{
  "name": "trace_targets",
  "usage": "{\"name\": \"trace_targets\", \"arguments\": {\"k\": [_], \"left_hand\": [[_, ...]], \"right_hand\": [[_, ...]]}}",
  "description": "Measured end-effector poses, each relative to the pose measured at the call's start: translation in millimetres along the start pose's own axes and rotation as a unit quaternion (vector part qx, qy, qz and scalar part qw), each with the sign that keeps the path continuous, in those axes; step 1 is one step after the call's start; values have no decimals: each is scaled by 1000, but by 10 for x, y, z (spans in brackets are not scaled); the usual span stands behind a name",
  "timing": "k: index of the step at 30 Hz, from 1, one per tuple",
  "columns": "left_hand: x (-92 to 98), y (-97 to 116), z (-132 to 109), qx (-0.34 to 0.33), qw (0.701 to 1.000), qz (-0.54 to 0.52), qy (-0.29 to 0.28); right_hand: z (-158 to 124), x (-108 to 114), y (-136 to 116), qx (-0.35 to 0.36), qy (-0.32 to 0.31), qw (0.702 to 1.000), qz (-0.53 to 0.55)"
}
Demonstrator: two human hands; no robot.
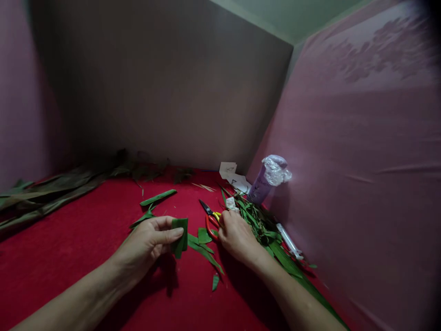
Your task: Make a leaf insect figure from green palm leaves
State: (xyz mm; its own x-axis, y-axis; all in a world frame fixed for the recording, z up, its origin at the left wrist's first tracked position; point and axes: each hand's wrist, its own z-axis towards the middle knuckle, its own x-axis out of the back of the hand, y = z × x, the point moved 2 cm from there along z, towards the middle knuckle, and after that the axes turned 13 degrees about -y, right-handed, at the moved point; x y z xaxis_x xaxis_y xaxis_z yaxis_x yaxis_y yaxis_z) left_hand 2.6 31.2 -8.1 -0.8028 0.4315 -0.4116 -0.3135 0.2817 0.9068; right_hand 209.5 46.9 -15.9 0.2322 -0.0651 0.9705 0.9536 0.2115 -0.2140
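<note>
My left hand pinches a folded green leaf piece between thumb and fingers, held just above the red cloth. My right hand rests on the cloth with its fingers curled at the red and yellow handles of a pair of scissors, whose dark blades point away to the upper left. Whether the fingers grip the handles is hidden by the hand. Cut green leaf scraps lie between the two hands.
A pile of green leaf trimmings lies right of my right hand. Behind it stand a purple cup with plastic wrap and white paper slips. Long leaves lie along the left wall. A clear tube rests by the pink wall.
</note>
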Motion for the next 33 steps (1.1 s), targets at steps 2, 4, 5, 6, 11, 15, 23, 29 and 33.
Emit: {"name": "trace_targets", "arguments": {"k": [2,4,5,6,11,15,23,29,33], "left_hand": [[5,-12,9,-5,1000,-23,-21],[1,-18,10,-10,999,-37,-34],[-2,-17,9,-12,998,-44,-38],[-6,-12,7,-14,998,-51,-40],[-20,35,-2,-18,993,-110,-25],[-42,80,-23,-36,989,-142,-12],[-32,135,-42,-65,992,-106,-24],[-37,140,-62,-77,995,-66,-9],[-43,113,-74,-74,996,-44,-1]], "right_hand": [[27,-25,41,-8,-20,1000,18],[54,-37,66,-8,-30,997,67],[70,-40,79,-6,-34,995,99],[88,-42,92,-3,-36,990,133],[138,0,101,-4,-52,922,384],[56,88,-83,32,-110,781,613],[-139,-12,-413,72,-152,750,640],[-328,56,-489,103,-153,852,490],[-391,133,-512,102,-101,925,353]]}}
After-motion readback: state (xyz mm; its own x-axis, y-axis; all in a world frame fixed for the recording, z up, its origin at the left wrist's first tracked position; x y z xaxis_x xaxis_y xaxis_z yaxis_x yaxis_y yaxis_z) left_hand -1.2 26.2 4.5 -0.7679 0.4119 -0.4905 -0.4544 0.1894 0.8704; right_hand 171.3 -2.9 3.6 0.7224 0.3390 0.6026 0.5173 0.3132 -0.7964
